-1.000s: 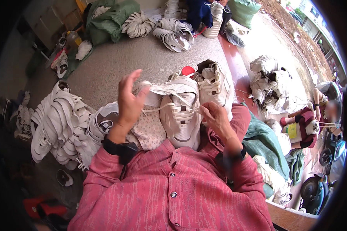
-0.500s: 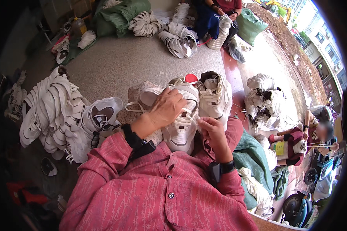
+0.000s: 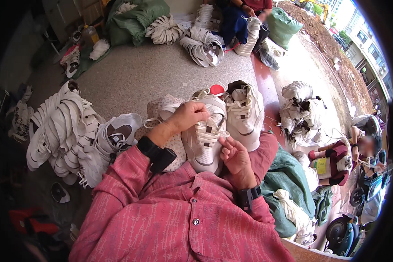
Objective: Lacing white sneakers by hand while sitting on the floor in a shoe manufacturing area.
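A white sneaker (image 3: 205, 150) rests on my lap with its toe pointing toward me. White shoelace (image 3: 208, 137) criss-crosses its front. My left hand (image 3: 188, 117) is over the sneaker's upper left side, its thumb and fingers pinching at the lacing; the pinched bit of lace is mostly hidden. Low on the sneaker's right side, my right hand (image 3: 235, 157) grips a lace between thumb and forefinger, its other fingers curled. A second laced white sneaker (image 3: 244, 115) stands just beyond my right hand, toe also toward me.
Stacked white shoe uppers (image 3: 59, 126) lie at the left, with more uppers (image 3: 122, 131) beside my lap. Another heap of uppers (image 3: 301, 113) sits at the right. Green sacks (image 3: 288, 183) lie by my right side. Across the floor, a person (image 3: 249, 17) handles white uppers.
My right hand has moved slightly down and left, turning its palm more into view. My left hand has drawn in its fingers near the top of the lacing.
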`<state>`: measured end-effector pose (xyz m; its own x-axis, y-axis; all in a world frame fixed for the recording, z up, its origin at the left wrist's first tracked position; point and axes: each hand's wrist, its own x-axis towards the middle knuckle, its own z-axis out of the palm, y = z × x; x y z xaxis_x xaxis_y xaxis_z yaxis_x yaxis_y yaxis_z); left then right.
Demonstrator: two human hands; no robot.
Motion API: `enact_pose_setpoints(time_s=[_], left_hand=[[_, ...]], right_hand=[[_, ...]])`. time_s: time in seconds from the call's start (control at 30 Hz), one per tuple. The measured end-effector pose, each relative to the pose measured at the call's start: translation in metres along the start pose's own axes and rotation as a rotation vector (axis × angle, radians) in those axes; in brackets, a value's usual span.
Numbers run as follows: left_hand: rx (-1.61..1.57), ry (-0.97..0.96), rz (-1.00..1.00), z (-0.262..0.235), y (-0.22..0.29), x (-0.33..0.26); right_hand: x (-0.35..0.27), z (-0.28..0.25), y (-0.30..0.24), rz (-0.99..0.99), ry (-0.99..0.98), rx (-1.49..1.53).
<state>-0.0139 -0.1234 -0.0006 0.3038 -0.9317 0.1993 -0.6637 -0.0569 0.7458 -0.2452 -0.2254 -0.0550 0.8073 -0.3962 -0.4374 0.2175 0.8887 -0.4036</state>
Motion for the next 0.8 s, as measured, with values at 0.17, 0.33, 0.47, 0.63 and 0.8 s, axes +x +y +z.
enact_pose_setpoints(time_s=[0.17, 0.33, 0.47, 0.63, 0.8], left_hand=[[-0.709, -0.059, -0.248, -0.004, 0.002, -0.003], [0.117, 0.452, 0.345, -0.026, 0.043, -0.016], [0.142, 0.241, 0.077, -0.022, 0.046, -0.06], [0.565, 0.253, -0.062, 0.001, 0.023, -0.076], [0.697, 0.279, 0.012, 0.007, -0.01, -0.063]], right_hand=[[-0.01, 0.028, -0.023, -0.412, 0.137, -0.712], [0.007, 0.052, -0.037, -0.656, -0.041, -1.23], [0.013, 0.084, -0.027, -0.864, -0.159, -1.787], [0.034, 0.08, -0.016, -0.8, -0.175, -1.766], [0.02, 0.1, -0.025, -0.391, -0.209, -1.035]])
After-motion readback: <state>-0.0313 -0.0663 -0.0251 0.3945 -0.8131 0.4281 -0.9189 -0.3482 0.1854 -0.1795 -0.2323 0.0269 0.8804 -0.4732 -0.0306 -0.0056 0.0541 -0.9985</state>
